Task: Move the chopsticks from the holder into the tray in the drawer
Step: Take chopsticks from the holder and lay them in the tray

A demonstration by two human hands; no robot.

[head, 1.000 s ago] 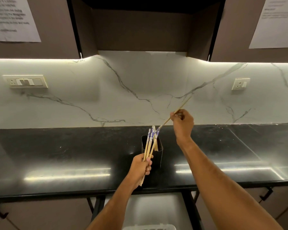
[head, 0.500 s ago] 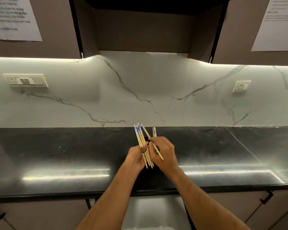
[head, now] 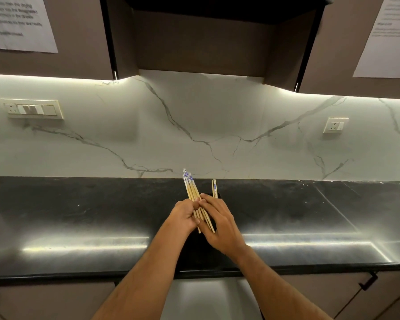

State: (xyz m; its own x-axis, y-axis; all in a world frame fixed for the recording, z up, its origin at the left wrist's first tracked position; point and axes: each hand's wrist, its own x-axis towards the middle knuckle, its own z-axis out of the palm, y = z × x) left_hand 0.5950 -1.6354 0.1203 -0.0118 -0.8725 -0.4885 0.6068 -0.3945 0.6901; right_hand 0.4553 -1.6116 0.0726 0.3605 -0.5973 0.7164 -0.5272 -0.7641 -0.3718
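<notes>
A bundle of several bamboo chopsticks [head: 191,188] with blue-and-white tops sits in my left hand [head: 183,217], tilted up and to the left over the counter. My right hand [head: 219,224] presses against the bundle from the right, its fingers on the sticks. Behind my hands, two chopsticks [head: 214,188] stand upright in the black holder [head: 218,195], which is almost wholly hidden. An open drawer [head: 208,294] with a pale inside shows below the counter between my forearms; its tray is out of sight.
The black polished counter [head: 79,227] runs the full width, with a marble backsplash behind it. A switch plate [head: 31,109] is on the left wall, a socket [head: 335,125] on the right. Dark cabinets hang overhead; black handles [head: 368,281] mark the lower fronts.
My right hand carried one chopstick from up near the wall down into the bundle in my left hand. Both hands now close together on the bundle in front of the holder.
</notes>
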